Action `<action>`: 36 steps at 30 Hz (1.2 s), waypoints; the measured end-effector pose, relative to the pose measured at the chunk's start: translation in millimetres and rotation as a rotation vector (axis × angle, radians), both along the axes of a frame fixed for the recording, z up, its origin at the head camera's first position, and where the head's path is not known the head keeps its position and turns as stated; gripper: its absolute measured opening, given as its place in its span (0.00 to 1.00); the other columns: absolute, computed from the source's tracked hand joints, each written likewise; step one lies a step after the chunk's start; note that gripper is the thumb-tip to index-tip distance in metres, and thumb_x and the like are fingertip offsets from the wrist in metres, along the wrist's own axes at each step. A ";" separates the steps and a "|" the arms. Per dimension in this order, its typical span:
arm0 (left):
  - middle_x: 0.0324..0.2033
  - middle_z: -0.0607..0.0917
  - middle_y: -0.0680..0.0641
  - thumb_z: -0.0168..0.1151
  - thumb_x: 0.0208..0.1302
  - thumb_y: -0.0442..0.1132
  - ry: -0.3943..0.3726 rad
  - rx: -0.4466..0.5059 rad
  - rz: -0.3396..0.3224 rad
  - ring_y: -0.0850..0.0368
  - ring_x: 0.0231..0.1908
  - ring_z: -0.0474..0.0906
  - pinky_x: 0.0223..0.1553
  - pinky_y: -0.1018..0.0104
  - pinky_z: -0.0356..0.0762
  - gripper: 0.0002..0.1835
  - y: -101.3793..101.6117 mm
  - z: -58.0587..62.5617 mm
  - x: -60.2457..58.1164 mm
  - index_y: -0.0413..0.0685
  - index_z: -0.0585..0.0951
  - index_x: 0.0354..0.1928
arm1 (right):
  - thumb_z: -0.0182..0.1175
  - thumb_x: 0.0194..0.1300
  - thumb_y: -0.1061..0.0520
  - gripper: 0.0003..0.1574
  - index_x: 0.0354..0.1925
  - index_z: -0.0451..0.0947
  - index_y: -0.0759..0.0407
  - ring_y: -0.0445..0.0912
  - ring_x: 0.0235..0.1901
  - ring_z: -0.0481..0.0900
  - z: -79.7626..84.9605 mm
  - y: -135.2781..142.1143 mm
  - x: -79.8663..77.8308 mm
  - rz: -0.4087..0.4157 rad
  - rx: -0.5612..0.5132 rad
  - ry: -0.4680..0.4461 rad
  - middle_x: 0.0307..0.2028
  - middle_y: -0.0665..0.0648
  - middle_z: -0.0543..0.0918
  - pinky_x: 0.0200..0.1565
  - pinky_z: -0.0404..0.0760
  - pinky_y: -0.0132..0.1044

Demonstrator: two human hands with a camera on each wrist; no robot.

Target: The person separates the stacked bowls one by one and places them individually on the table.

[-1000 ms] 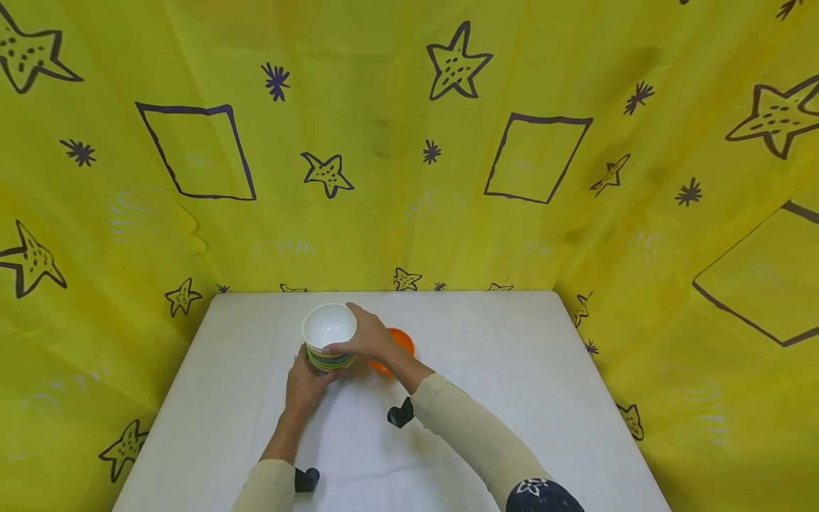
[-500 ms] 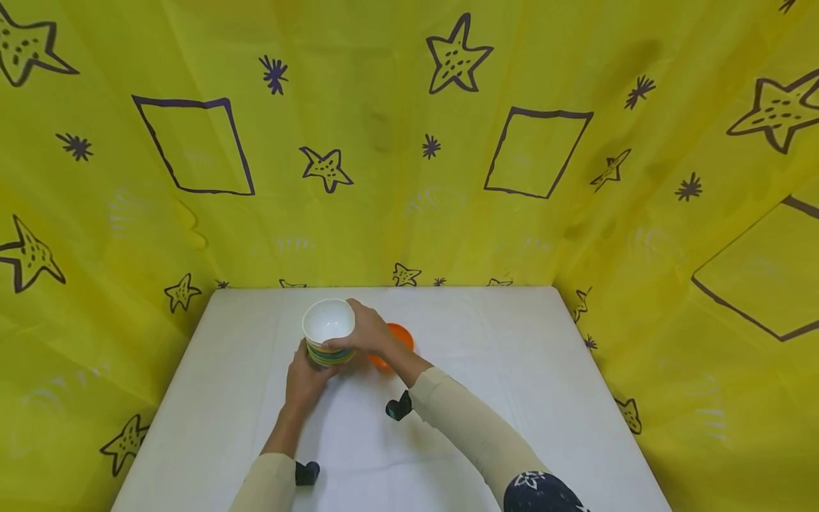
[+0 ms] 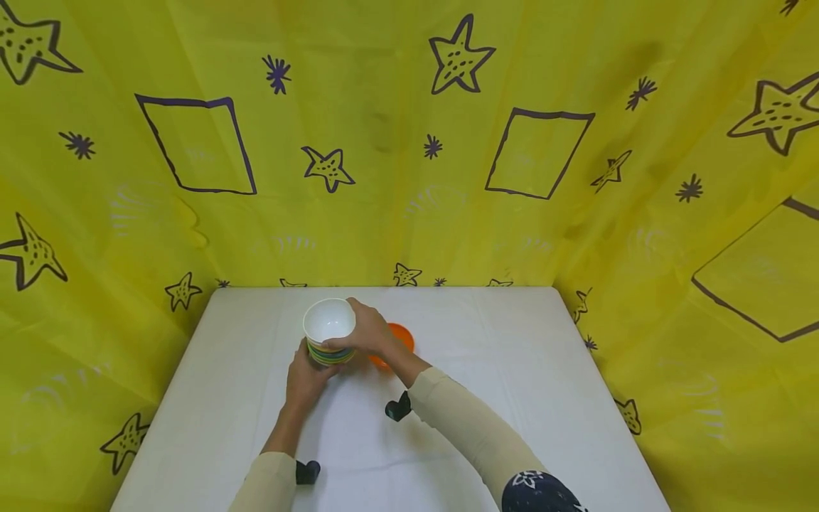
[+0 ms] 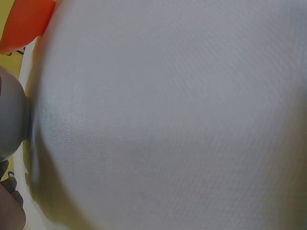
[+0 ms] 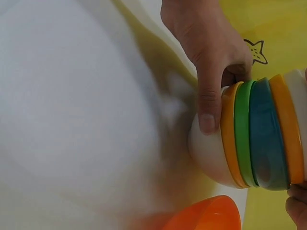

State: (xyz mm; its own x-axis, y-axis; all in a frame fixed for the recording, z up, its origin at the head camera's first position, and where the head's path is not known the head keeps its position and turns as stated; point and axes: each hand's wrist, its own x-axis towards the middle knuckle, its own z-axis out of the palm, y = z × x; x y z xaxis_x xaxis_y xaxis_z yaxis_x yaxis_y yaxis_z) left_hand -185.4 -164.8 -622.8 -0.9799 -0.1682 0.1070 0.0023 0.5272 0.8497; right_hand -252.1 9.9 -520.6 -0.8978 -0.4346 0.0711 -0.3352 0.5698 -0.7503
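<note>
Near-upright bowl stack (image 5: pixel 264 139) gripped low by left hand (image 3: pixel 307 380), high by right hand (image 3: pixel 369 331); orange bowl (image 3: pixel 403 338) seen rightward, nearer right hand.

My head camera looks forward and down from the near side of the table (image 3: pixel 512 398), far enough back to take in both far corners. My left wrist camera sits low and close over the table, turned sideways, catching the stack (image 5: pixel 261 136) only at its frame's left edge. My right wrist camera, also sideways, faces the stack closely. All three share the stack and orange bowl (image 3: pixel 403 338).
</note>
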 end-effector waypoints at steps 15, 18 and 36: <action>0.64 0.77 0.28 0.86 0.52 0.41 -0.012 0.015 -0.006 0.30 0.65 0.73 0.69 0.36 0.69 0.54 0.6 4.8 -1.2 0.32 0.63 0.75 | 0.83 0.50 0.38 0.49 0.65 0.75 0.53 0.43 0.48 0.84 9.3 3.3 -2.1 -0.020 -0.066 0.082 0.52 0.50 0.86 0.46 0.84 0.32; 0.63 0.77 0.28 0.86 0.52 0.41 -0.010 0.006 -0.002 0.29 0.65 0.74 0.68 0.34 0.70 0.53 0.3 3.7 0.5 0.31 0.64 0.74 | 0.82 0.50 0.37 0.50 0.65 0.76 0.53 0.42 0.47 0.84 8.7 3.9 -0.3 -0.022 -0.057 0.073 0.52 0.49 0.86 0.46 0.84 0.32; 0.59 0.80 0.27 0.86 0.49 0.39 0.045 -0.021 0.009 0.27 0.61 0.76 0.64 0.33 0.73 0.51 1.1 -0.9 2.2 0.30 0.66 0.72 | 0.84 0.48 0.38 0.54 0.68 0.74 0.53 0.45 0.48 0.84 20.9 23.8 9.9 -0.062 -0.122 0.076 0.53 0.51 0.86 0.46 0.86 0.35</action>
